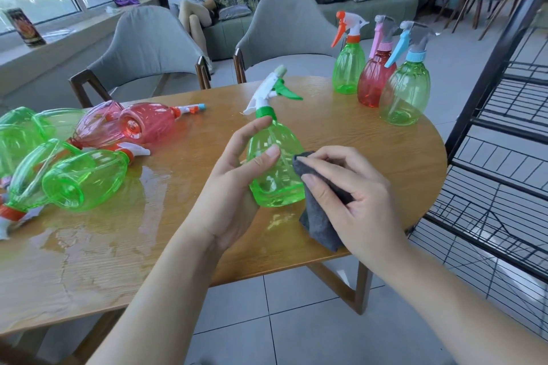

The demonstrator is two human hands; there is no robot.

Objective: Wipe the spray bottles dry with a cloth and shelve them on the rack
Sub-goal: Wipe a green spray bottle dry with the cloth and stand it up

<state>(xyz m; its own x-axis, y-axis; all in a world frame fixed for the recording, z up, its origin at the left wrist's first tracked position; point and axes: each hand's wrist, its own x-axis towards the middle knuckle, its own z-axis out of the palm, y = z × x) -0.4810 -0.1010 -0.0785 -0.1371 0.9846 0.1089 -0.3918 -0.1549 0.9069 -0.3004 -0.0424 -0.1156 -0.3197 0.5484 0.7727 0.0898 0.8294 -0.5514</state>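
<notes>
Forearms enter from the near edge, both hands meeting over the wooden table (370, 139). Left hand (237, 184) wraps the green spray bottle (274, 166) from its left side, fingers curled behind the body, thumb across the front, index tip up at the green collar. Bottle is held clear of the tabletop, long axis near upright, head tipped slightly away, green trigger pointing right.

Right hand (353, 195) pinches the grey cloth (320, 210), bunched under curled fingers, and presses it against the bottle's right flank; loose cloth hangs down below the palm.

Key relation: cloth contacts only the side opposite the left grip. Judging from this, the wiped area so far is the right flank; the left-hand side, base and sprayer head would need the bottle rotated about its long axis within the left grip.

Wire rack (504, 133) stands right of the right hand, well apart; the right hand is nearer to it, but the left holds the bottle.

Beyond the grip, far right: three upright bottles (382, 74). Left of the grip: several bottles lying on their sides (86, 175), with a sheen of water (89, 234) on the wood.
</notes>
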